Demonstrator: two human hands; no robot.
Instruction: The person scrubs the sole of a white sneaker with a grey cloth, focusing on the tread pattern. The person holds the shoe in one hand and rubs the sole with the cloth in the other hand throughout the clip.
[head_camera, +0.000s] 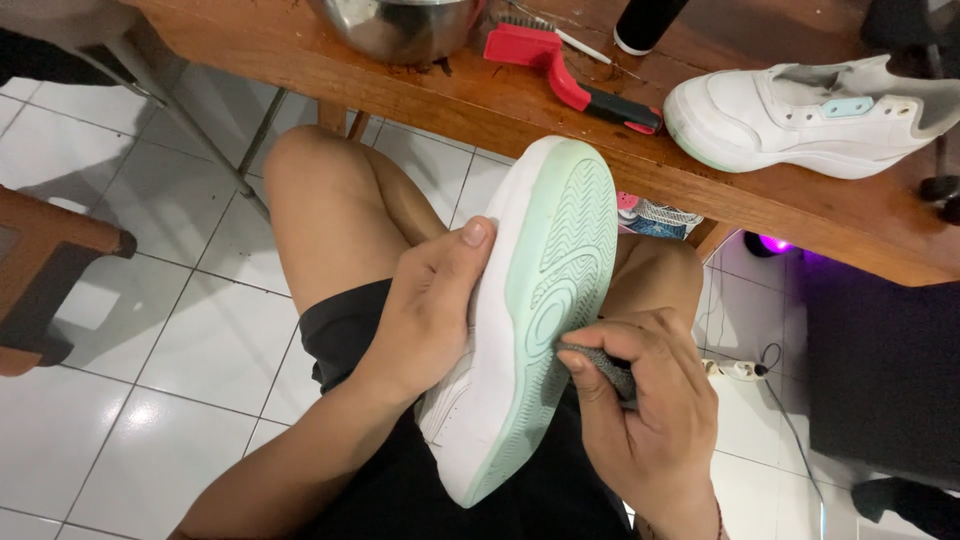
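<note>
A white sneaker (520, 300) with a pale green sole lies sole-up across my lap, toe pointing away from me. My left hand (430, 310) grips its left side, thumb on the sole's edge. My right hand (645, 400) pinches a small grey cloth (600, 365) and presses it against the sole near the heel.
A wooden table (480, 100) stands ahead, carrying the matching white sneaker (800, 115), a red-handled brush (560, 65), a steel bowl (400, 25) and a black cylinder (645, 22). A wooden stool (45, 270) stands at the left on white floor tiles. Cables lie at the right.
</note>
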